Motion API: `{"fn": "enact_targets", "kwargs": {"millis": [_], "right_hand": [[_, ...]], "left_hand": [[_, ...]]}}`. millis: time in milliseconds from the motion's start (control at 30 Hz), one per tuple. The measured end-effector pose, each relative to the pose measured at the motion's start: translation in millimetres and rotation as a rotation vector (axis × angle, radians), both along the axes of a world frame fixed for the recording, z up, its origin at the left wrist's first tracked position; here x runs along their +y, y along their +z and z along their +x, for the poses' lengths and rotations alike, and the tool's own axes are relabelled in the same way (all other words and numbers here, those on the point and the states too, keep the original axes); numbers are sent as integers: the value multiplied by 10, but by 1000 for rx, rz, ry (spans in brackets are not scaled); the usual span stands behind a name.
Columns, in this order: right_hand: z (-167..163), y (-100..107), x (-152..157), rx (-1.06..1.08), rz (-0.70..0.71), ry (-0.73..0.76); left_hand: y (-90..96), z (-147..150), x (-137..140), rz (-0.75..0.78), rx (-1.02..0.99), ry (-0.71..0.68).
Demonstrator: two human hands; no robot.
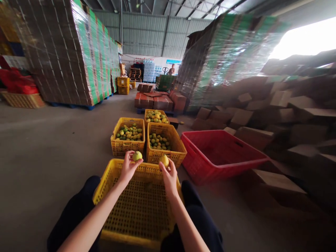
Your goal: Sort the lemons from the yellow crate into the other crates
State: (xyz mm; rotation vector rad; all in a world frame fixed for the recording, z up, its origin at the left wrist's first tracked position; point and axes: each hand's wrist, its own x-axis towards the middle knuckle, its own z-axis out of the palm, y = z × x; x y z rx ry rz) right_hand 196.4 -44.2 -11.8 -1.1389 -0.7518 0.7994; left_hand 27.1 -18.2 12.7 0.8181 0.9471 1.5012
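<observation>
Underfoot, a grey concrete floor (73, 140); at the far end, a corrugated metal wall (147, 31). To the left and right, tall film-wrapped carton stacks (99, 59); at the right edge, a glaring bright opening (307, 38) above a heap of cardboard boxes (280, 180). Between dark-trousered knees (76, 210), a yellow slatted crate (136, 217); just beyond, a left fruit-filled crate (127, 149) and a right fruit-filled crate (168, 156), with a third fruit-filled crate (145, 114) behind. Beside these on the right, a red plastic tub (199, 161).

Both forearms (101, 210) outstretched over the yellow slatted crate. In the left hand (129, 167), pinched between thumb and fingers above the far rim, a yellow-green lemon-like fruit (137, 156). In the right hand (170, 177), gripped likewise at about the same height, a yellow lemon-like fruit (164, 160), well apart from the other.

Partly hidden behind the fruit, some fingertips. On the crate's bottom, a dim patch: impossible to tell whether fruit or shadow. Cut off by the lower edge, both elbows. Smeared by blur, the boxes at right; too small for detail, a distant person (172, 70).
</observation>
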Motion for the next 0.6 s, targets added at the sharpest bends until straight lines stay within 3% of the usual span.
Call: {"fn": "enact_targets", "kwargs": {"millis": [100, 167, 300, 467, 600], "right_hand": [[-5, 48, -4, -65, 51, -6], [-67, 55, -8, -64, 87, 64], [-206, 50, -35, -190, 194, 184], [-178, 18, -63, -374, 235, 186], [-61, -9, -39, -243, 183, 164]], "left_hand": [[14, -30, -46, 2, 48, -22], [14, -58, -93, 24, 93, -38], [-4, -87, -146, 177, 278, -35], [-81, -45, -66, 376, 462, -85], [-116, 14, 40, 259, 337, -218]]}}
